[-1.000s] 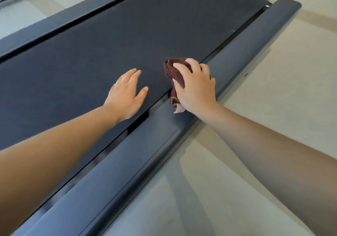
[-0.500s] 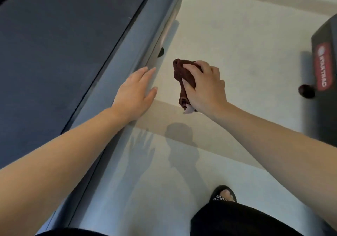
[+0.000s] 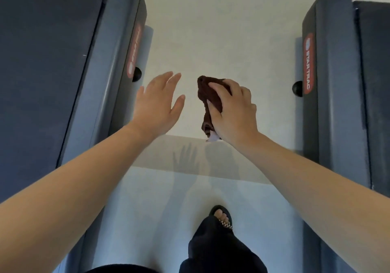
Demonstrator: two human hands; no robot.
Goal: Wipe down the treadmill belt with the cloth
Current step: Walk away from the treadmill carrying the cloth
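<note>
The dark treadmill belt (image 3: pixel 42 61) fills the left of the view, bordered by its grey side rail (image 3: pixel 114 61). My right hand (image 3: pixel 234 112) grips a bunched dark brown cloth (image 3: pixel 207 99) in the air over the pale floor, to the right of that rail and clear of the belt. A white tag hangs from the cloth's lower end. My left hand (image 3: pixel 158 104) hovers beside it with fingers straight and spread, holding nothing and touching nothing.
A second treadmill (image 3: pixel 337 83) with a red Star Trac label stands at the right. Pale floor (image 3: pixel 211 30) runs between the two machines. My foot in a black sandal (image 3: pixel 221 218) and a dark trouser leg are at the bottom centre.
Both hands have come off the belt and rail and now hang over the floor between the machines. The view has swung right, bringing the second treadmill in. The cloth stays in my right hand.
</note>
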